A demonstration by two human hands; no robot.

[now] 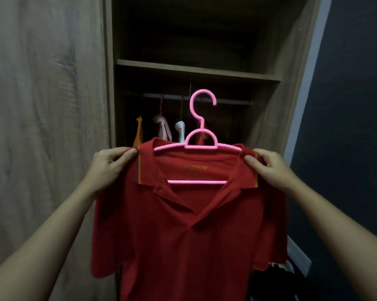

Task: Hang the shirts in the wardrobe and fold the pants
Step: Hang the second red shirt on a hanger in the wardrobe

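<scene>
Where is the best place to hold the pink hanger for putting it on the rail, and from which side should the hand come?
Probably the neck of the pink hanger, just under its hook, taken from the front. The red shirt hides the arms, and both the left hand and right hand pinch the shoulders. The hook opens rightward, toward free rail.

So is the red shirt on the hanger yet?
Yes. The hanger sits inside the shirt collar, its bar showing through the neck opening. It is not on the rail yet.
</scene>
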